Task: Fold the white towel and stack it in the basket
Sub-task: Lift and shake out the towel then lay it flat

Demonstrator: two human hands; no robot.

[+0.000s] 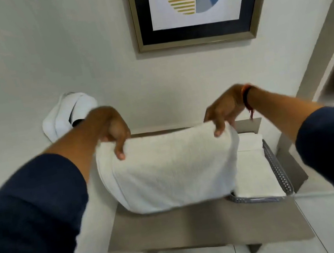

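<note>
Fingers [120, 152] of both hands pinching folded white towel [168, 169], basket [276, 166] mostly hidden

I can read no words, numbers, labels or brand marks anywhere here. The gold-framed abstract print [197, 4] on the wall above me carries only coloured shapes and yellow stripes, with no lettering I can make out.
</note>
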